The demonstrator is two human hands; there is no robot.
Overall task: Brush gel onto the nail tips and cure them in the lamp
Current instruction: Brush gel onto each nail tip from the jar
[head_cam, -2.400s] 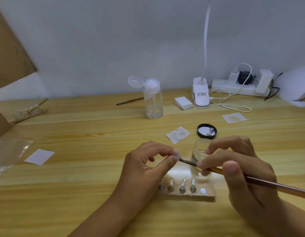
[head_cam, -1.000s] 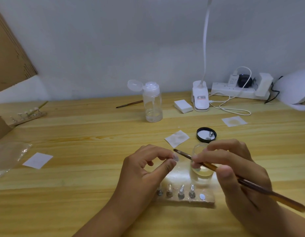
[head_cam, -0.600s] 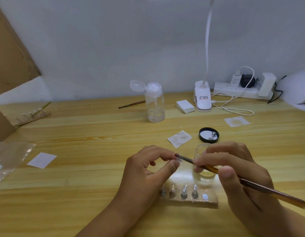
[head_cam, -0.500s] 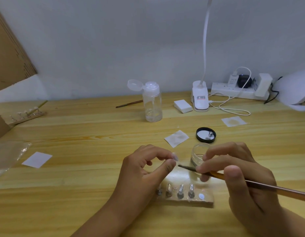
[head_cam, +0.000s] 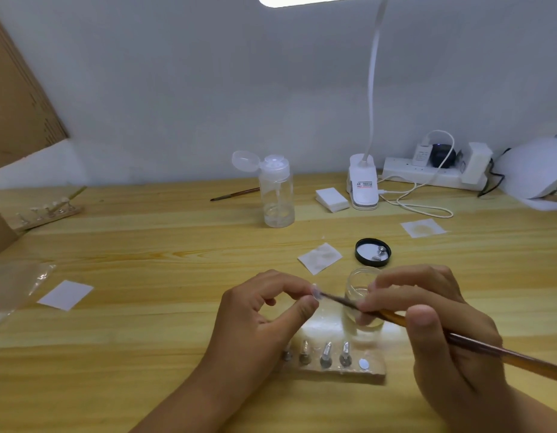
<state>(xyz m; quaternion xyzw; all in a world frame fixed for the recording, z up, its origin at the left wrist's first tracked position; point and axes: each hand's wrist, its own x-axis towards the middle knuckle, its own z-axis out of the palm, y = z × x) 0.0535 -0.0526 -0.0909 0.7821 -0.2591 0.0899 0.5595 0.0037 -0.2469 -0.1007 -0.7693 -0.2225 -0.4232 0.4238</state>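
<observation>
**Fingers pinch one tip under the brush; curing not begun**

Fingers [head_cam: 288, 281] and thumb of the left hand [head_cam: 258, 320] are curled and pinch a single clear tip [head_cam: 315, 290], held up above the table [head_cam: 146, 260]. Whether a stand is fixed beneath the tip cannot be told. The right hand [head_cam: 433, 323] grips the brush [head_cam: 394, 317] like a pen, its fingers closed round the shaft. The bristle end meets the face of the tip.

Just behind the brush stands the open jar [head_cam: 358, 284]. Its black lid [head_cam: 373, 252] lies apart, further back. Below the hands a block [head_cam: 375, 368] carries four upright stands in a row, with one bare disc at its right end. That disc is judged to be the seat of the tip in hand. Whether the four on the block are coated cannot be told.

The lamp [head_cam: 533, 170] sits at the far right edge, well apart from the work. Its mouth is out of view. A second rack [head_cam: 46, 212] at the far left holds more tips, condition unknown.

Assessment: the task is at the coating stage, with one tip under the brush. Remaining work: finish this coat, reseat the tip, coat any bare ones, and carry the set to the lamp.
</observation>
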